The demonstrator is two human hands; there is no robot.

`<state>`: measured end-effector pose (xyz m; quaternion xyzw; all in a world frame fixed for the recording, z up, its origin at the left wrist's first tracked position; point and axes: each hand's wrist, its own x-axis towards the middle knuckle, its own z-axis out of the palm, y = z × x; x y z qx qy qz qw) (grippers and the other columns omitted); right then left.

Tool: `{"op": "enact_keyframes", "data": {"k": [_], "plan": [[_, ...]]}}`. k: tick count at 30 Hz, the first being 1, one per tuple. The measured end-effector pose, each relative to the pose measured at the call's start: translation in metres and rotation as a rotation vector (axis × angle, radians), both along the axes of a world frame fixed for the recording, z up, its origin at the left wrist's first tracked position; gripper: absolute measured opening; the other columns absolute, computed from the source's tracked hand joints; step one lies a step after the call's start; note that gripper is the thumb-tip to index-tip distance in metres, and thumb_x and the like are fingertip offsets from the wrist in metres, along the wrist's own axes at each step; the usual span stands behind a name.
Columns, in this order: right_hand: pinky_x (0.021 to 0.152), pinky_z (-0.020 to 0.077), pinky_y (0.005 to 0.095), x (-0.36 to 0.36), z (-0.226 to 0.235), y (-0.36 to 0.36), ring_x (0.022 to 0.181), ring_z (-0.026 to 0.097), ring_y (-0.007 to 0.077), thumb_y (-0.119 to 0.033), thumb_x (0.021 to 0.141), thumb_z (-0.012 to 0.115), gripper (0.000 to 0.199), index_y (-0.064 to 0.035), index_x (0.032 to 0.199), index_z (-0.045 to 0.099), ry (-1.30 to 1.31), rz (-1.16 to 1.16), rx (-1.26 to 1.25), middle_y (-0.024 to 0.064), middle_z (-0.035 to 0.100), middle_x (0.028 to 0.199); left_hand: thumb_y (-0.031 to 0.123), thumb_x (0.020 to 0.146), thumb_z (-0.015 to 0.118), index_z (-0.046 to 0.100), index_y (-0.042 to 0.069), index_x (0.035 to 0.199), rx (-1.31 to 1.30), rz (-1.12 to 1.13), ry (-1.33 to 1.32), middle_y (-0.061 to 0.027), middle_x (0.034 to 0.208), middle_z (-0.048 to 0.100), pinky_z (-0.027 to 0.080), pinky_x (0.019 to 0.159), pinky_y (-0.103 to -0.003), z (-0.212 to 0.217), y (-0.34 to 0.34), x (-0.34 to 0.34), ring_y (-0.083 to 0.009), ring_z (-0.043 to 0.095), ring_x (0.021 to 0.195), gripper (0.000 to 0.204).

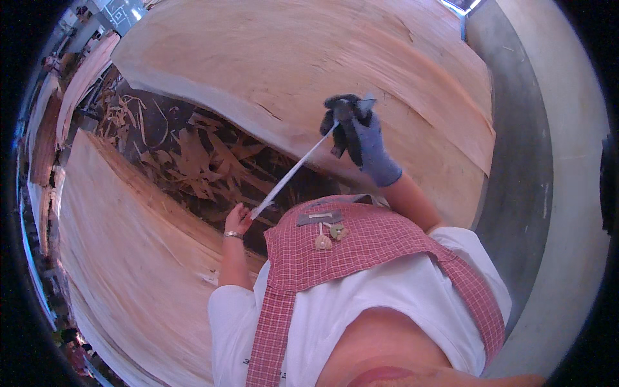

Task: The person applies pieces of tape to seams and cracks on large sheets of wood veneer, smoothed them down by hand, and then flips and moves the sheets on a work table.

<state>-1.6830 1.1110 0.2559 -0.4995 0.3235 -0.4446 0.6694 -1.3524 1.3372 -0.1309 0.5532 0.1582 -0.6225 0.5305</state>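
A narrow white tape-like strip runs taut between my two hands, slanting up to the right. My bare left hand, with a band at its wrist, pinches the lower end. The upper end goes into my right hand, which wears a grey-blue glove with dark fingers. Those fingers are closed, and a small pale grey piece sticks out above them. Whether they also grip a dark tool or roll I cannot make out. Beneath my right hand lies a wide stack of thin wood veneer sheets.
Another stack of veneer lies at the left, beside my left arm. Torn veneer scraps litter the dark gap between the stacks. More sheets stand at the far left. A pale wall curves along the right.
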Motion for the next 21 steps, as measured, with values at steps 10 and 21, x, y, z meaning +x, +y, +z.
{"op": "enact_keyframes", "data": {"k": [10,21], "plan": [[0.046,0.0367,0.0192,0.038,0.018,0.020,0.060,0.056,0.0088,-0.025,0.101,0.052,0.023,-0.0043,0.108,0.060,0.026,0.190,-0.103,0.0046,0.060,0.072,0.023,0.077,0.067,0.065,-0.007,0.092,0.367,-0.188,-0.770,-0.0119,0.078,0.064,0.050,0.067,-0.045,-0.014,-0.042,0.062,-0.0307,0.060,0.073,0.034],[0.065,0.0508,0.0249,0.134,0.018,0.052,0.072,0.058,0.0102,-0.013,0.090,0.067,0.026,-0.0028,0.111,0.057,0.155,0.818,-0.419,0.0026,0.062,0.084,0.022,0.080,0.062,0.060,0.003,0.066,-0.208,-0.125,-0.781,-0.0064,0.060,0.052,0.034,0.044,-0.033,0.081,-0.209,0.113,-0.0155,0.047,0.049,0.024]]}}
